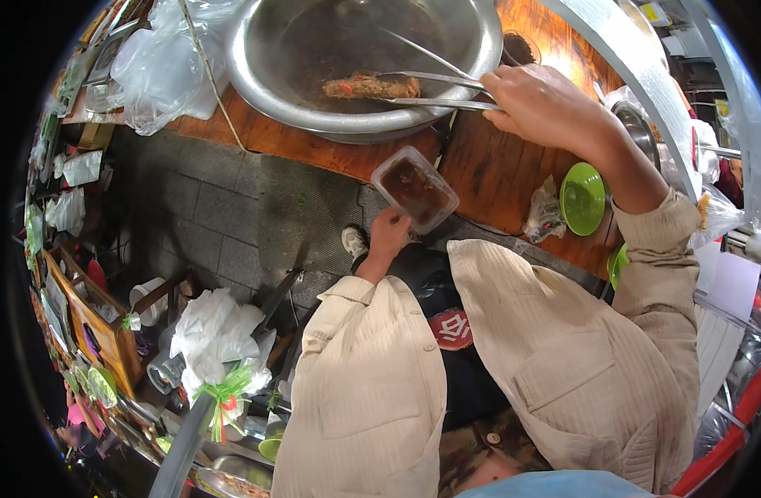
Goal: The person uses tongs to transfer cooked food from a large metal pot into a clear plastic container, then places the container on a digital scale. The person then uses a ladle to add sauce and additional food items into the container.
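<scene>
My right hand [536, 103] grips a pair of metal tongs [443, 101]. Between the tong tips is a browned piece of food [371, 87] with a red bit on it, above the near rim of a large metal basin [250, 93]. Dark liquid [331, 37] lies in the basin, and a thin metal handle [421, 51] leans out of it. Lower down, my left hand [390, 233] holds a clear plastic container [446, 208] by its near corner. Brown broth with small bits is inside that container.
A wooden table [492, 168] carries the basin, a green bowl [582, 199] and a crumpled plastic bag [545, 211]. More plastic bags [169, 62] lie left of the basin. A pole [187, 442] with white bags [215, 336] tied on stands at lower left. A person [82, 423] is at the far left.
</scene>
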Action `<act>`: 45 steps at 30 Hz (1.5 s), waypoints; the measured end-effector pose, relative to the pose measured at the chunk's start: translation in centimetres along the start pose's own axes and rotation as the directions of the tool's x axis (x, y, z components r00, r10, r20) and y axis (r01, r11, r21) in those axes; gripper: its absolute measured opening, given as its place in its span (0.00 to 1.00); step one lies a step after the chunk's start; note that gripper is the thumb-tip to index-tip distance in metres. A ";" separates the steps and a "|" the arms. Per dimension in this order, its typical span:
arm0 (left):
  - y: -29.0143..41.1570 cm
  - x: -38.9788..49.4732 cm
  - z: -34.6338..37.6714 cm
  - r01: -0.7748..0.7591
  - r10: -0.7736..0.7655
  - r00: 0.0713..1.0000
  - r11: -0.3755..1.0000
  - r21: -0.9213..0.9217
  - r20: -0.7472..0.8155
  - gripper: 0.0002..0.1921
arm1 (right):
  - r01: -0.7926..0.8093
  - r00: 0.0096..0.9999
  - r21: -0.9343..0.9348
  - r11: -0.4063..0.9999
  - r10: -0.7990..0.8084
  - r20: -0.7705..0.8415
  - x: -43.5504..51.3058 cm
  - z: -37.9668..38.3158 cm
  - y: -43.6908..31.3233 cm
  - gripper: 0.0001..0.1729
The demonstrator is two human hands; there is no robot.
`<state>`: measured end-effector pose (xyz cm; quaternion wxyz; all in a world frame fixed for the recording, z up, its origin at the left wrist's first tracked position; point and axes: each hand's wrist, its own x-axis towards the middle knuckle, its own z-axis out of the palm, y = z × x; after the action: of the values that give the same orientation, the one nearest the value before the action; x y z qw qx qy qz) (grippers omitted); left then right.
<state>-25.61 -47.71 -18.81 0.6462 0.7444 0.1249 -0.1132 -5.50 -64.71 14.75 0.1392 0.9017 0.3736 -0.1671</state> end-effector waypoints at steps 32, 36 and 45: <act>3.7 -6.6 -6.2 0.187 -0.336 0.906 0.863 -0.469 -0.257 0.08 | -0.437 0.031 0.888 -0.146 0.984 0.178 -2.5 35.5 1.7 0.44; 3.6 -7.2 -6.5 0.128 -0.353 0.894 0.791 -0.598 -0.277 0.05 | -0.506 0.012 0.838 -0.204 0.970 0.243 -2.3 37.0 1.5 0.52; 4.9 -8.4 -7.7 -0.021 -0.314 0.847 0.786 -0.618 -0.428 0.04 | -0.757 0.251 0.632 0.167 0.967 0.044 -4.7 34.2 2.4 0.47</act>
<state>-31.84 -41.11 -10.41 0.7801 0.4900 0.3802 0.0815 -13.64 -82.14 -14.06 -0.1212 0.9553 -0.2685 0.0237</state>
